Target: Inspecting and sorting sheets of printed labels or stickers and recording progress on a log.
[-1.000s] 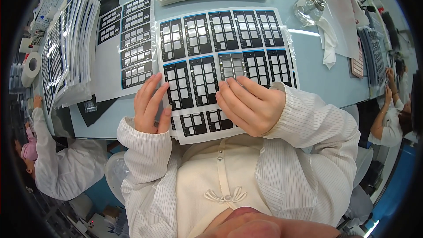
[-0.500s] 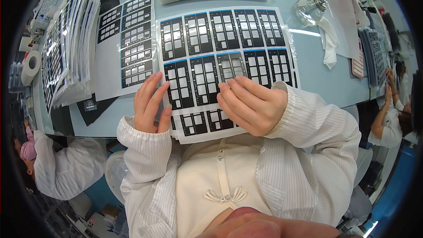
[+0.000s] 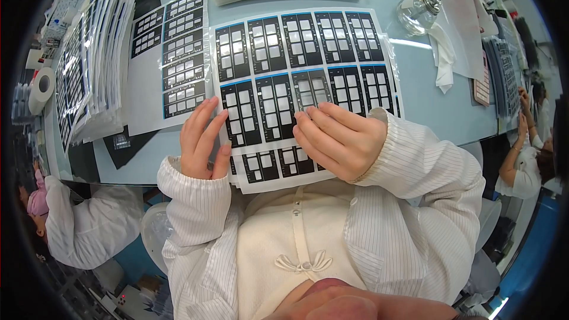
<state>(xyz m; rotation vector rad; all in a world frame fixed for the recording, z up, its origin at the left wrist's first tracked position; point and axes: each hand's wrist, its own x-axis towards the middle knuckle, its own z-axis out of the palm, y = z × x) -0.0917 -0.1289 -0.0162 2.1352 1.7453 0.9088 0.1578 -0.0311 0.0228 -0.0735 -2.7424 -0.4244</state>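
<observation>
Almost nothing has moved; your hands stay flat on the big sheet (image 3: 296, 77) of black panel stickers at the bench's near edge. Your left hand (image 3: 203, 139) lies open, fingers spread. Your right hand (image 3: 341, 139) presses down with curled fingers, gripping nothing. The sheet looks smooth and shiny.

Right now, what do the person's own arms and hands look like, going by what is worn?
Both hands, left hand and right hand, are bare: no gloves or rings visible. Each arm wears a long white sleeve with fine pinstripes, gathered at the cuff; no watch shows.
</observation>
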